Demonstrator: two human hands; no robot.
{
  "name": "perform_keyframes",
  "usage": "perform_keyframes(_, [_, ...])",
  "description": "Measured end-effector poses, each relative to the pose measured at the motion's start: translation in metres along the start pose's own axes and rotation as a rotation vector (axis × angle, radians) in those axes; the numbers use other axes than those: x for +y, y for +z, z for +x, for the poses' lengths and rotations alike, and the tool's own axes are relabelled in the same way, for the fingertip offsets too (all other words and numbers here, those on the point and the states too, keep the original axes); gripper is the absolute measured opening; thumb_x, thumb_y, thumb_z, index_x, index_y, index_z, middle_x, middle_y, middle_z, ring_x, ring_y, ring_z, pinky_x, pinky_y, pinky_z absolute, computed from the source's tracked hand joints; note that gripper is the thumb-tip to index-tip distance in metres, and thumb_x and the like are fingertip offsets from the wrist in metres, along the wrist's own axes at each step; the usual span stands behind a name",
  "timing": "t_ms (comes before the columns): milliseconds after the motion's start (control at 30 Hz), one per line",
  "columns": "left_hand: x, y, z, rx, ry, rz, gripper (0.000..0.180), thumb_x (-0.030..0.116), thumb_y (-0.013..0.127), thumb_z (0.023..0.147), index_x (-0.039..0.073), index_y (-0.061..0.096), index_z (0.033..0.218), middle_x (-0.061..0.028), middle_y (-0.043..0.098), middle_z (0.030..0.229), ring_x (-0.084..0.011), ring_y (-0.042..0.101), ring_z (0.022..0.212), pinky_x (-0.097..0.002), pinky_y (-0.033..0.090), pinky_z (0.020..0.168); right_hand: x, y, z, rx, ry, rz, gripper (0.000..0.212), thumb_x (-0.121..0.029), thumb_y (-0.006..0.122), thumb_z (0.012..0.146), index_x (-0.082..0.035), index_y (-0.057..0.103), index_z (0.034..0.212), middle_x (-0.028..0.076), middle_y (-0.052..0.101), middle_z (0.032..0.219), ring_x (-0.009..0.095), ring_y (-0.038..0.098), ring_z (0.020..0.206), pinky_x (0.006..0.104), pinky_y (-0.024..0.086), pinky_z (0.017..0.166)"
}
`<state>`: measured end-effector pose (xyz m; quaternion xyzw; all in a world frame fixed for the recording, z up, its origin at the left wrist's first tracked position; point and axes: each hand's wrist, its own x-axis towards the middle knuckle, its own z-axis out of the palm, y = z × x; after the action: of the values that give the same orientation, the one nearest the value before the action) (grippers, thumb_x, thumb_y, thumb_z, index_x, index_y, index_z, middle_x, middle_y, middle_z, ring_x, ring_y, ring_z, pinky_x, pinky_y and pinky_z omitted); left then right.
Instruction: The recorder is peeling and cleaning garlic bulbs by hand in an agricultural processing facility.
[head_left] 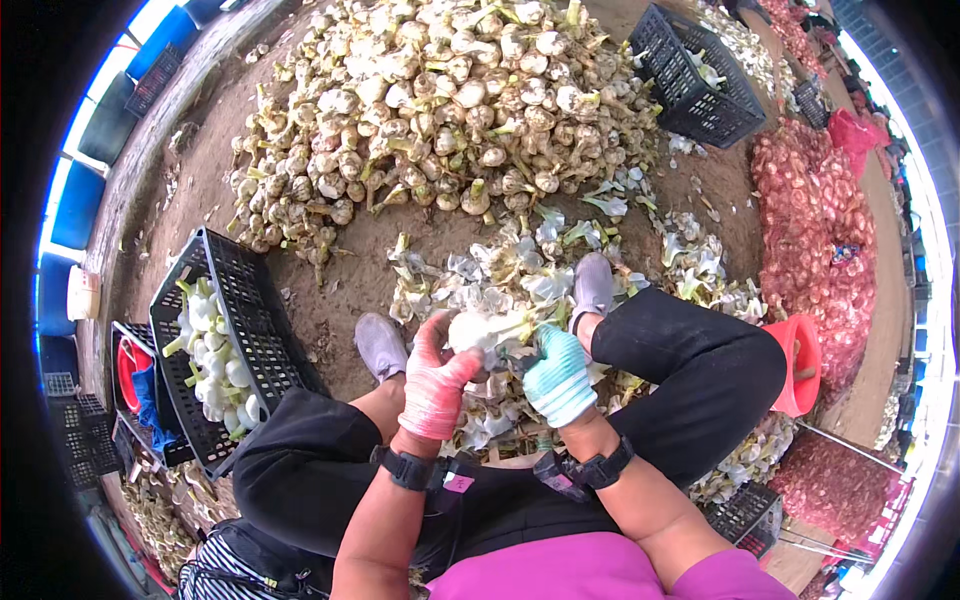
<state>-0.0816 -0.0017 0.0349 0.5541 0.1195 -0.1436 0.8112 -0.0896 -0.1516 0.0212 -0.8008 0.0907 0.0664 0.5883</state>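
The garlic bulb [472, 331] looks smooth, the gloves [434, 398] matt knitted cloth.

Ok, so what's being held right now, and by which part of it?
A garlic bulb: the left hand grips its rounded end. The right hand is at the stem end; what its fingers grip can't be told.

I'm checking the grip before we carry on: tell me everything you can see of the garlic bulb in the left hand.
The garlic bulb is rounded and whitish, with a pale, slightly yellowish stem. It lies sideways, stem pointing right, held by the pink-gloved left hand above loose garlic skins. The stem end is close to the teal-gloved right hand; whether they touch is unclear. Its underside is hidden.
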Motion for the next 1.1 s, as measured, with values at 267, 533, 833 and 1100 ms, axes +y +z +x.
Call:
perform_keyframes(267, [0.005, -0.012, 0.004, -0.134, -0.151, -0.206, 0.05, 0.03, 0.06, 0.078, 0.006, 0.04, 0.117, -0.0049, 0.055, 0.098, -0.0132, 0.054, 0.083, -0.0289, 0.047, 0.061, -0.045, -0.015, -0.005, -0.046, 0.003, 0.051, 0.008, -0.002, 0.051, 0.074, 0.003, 0.055, 0.078, 0.012, 0.057, 0.064, 0.015, 0.055, 0.061, 0.0286, 0.042, 0.054])
perform_keyframes(533, [0.017, -0.009, 0.006, -0.269, -0.03, -0.298, 0.028, 0.019, 0.062, 0.077, -0.001, 0.056, 0.096, -0.0101, 0.05, 0.11, -0.0145, 0.05, 0.093, -0.0272, 0.04, 0.079, 0.037, -0.025, 0.014, -0.076, 0.021, -0.847, 0.028, -0.008, 0.06, 0.067, -0.001, 0.052, 0.092, 0.019, 0.054, 0.08, 0.031, 0.054, 0.07, 0.0321, 0.044, 0.061])
perform_keyframes(833, [0.03, -0.009, 0.004, -0.359, -0.02, 0.079, 0.046, 0.031, 0.051, 0.084, -0.003, 0.048, 0.115, -0.0114, 0.04, 0.125, -0.02, 0.04, 0.113, -0.0299, 0.033, 0.092, -0.039, -0.014, 0.013, -0.312, -0.056, -0.068, 0.017, -0.008, 0.052, 0.077, 0.0, 0.061, 0.088, 0.005, 0.059, 0.07, 0.011, 0.05, 0.058, 0.0238, 0.041, 0.055])
perform_keyframes(1100, [0.018, -0.017, 0.009, -0.367, -0.083, -0.045, 0.049, 0.031, 0.058, 0.079, 0.0, 0.046, 0.116, -0.0097, 0.044, 0.121, -0.0169, 0.045, 0.105, -0.0284, 0.037, 0.086, -0.029, -0.016, 0.01, -0.293, -0.039, 0.041, 0.018, -0.008, 0.049, 0.078, 0.003, 0.06, 0.088, 0.01, 0.061, 0.076, 0.015, 0.054, 0.065, 0.0271, 0.044, 0.061])
